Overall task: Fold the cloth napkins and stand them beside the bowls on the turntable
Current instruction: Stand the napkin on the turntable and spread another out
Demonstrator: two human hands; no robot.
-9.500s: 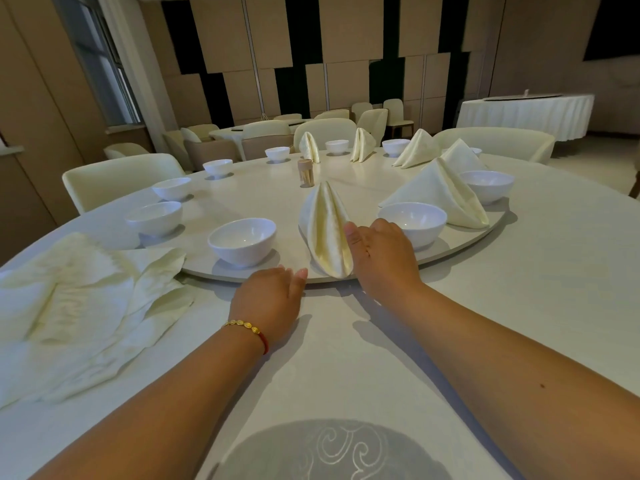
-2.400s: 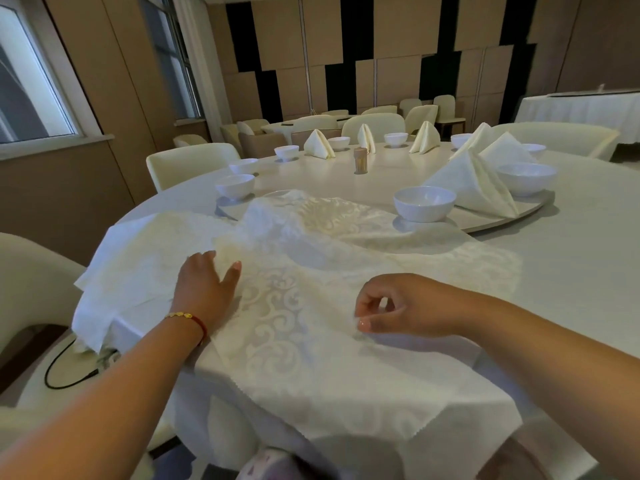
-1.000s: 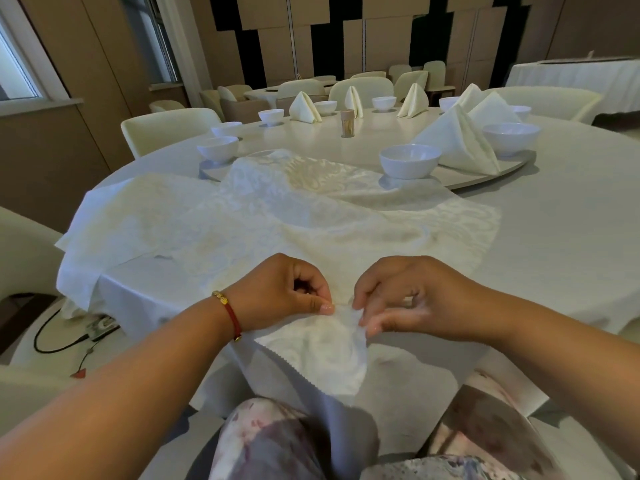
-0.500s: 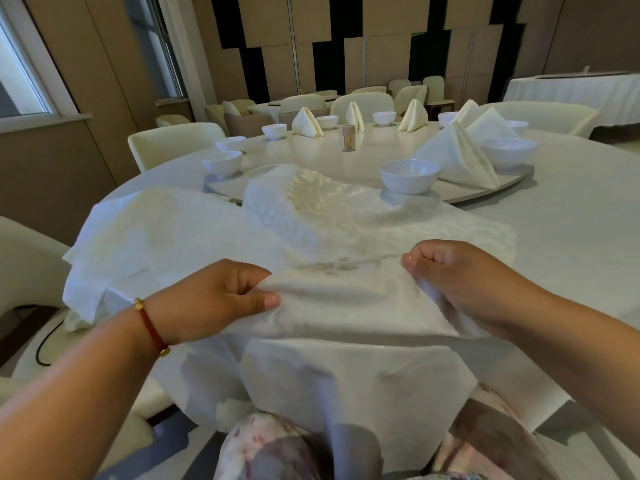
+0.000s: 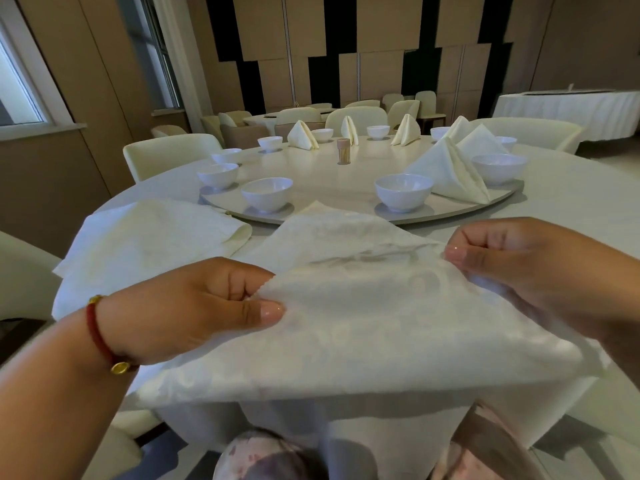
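Left hand and right hand are pinching opposite edges of the cloth napkin, now lifted off the bench between them; first fold beginning.

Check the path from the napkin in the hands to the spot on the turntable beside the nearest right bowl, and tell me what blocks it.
Nothing visible blocks it. The napkin is pinched by the left hand and the right hand; between it and the bare turntable left of the bowl lies only open tabletop.
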